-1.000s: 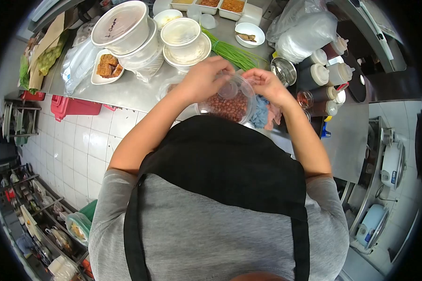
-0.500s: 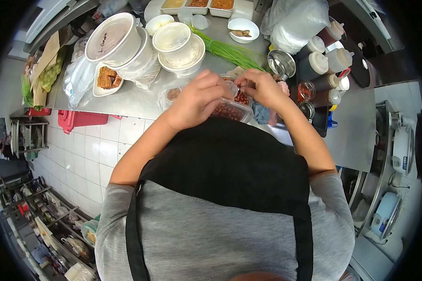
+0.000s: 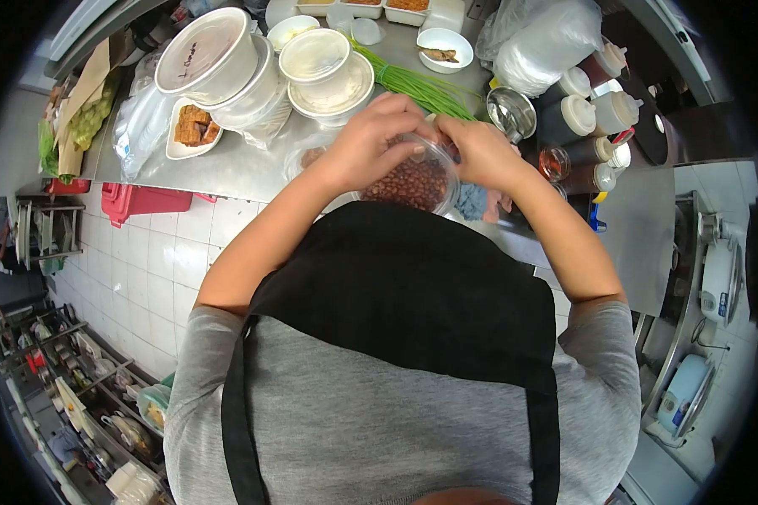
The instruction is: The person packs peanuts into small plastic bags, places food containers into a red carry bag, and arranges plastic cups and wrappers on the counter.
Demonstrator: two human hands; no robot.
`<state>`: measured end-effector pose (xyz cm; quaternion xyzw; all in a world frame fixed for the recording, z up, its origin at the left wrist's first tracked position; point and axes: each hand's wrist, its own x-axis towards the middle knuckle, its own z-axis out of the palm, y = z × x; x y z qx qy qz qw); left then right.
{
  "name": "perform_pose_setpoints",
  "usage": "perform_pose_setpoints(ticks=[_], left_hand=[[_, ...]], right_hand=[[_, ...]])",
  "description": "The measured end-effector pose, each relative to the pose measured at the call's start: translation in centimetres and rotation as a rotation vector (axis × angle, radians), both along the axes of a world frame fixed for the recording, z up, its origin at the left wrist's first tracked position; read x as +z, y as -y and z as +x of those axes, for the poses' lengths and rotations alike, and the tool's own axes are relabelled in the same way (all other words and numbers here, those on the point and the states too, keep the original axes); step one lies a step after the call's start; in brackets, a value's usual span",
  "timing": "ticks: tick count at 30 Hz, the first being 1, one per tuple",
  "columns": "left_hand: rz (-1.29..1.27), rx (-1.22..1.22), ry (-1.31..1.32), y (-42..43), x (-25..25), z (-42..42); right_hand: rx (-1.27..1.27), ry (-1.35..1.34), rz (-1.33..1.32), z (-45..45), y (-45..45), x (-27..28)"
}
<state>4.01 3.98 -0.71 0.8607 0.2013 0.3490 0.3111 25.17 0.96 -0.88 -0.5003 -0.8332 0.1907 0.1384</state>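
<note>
A clear round container of small red-brown beans or nuts (image 3: 408, 183) stands at the counter's near edge, against the black apron. My left hand (image 3: 379, 143) is closed on the container's upper left rim, thumb over the top. Opposite it, my right hand (image 3: 480, 151) has its fingers bent in at the upper right rim; what they pinch is hidden. A clear bag or tub with something brownish (image 3: 311, 157) lies left of my left hand. Blue and pink cloths (image 3: 472, 202) are beside the container, under my right wrist.
Stacked lidded tubs (image 3: 206, 55) stand at the left, near a white dish of fried pieces (image 3: 195, 133). Green stalks (image 3: 413, 82) lie behind my hands. A steel bowl (image 3: 511, 114), squeeze bottles (image 3: 577, 115) and a plastic bag (image 3: 547, 55) are at the right.
Half a second ago the clear lid was tilted, with my right fingers at the beans. Now the lid looks flatter over the container, and both hands are closer together at its rim.
</note>
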Motion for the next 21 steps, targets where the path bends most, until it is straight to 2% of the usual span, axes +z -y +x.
perform_pose_setpoints(ticks=[3,6,12,15,18,21], left_hand=[[0.016,-0.011,0.008,-0.2,-0.3,0.1],[0.032,-0.01,0.017,-0.3,-0.4,0.0],[0.037,-0.019,0.025,-0.4,-0.5,0.0],[0.023,-0.023,0.026,-0.4,-0.6,0.0],[0.02,-0.021,0.03,-0.3,-0.5,0.0],[0.025,-0.027,0.039,-0.4,-0.6,0.0]], right_hand=[[0.055,0.072,0.145,0.2,-0.5,-0.3],[0.109,-0.002,0.272,0.7,-0.8,-1.0],[0.174,-0.017,0.349,1.1,-0.7,-1.6],[0.17,-0.057,0.331,0.8,-0.3,-1.2],[0.313,-0.123,0.256,0.8,-0.2,-0.5],[0.328,-0.131,0.066,1.0,-0.3,-1.0]])
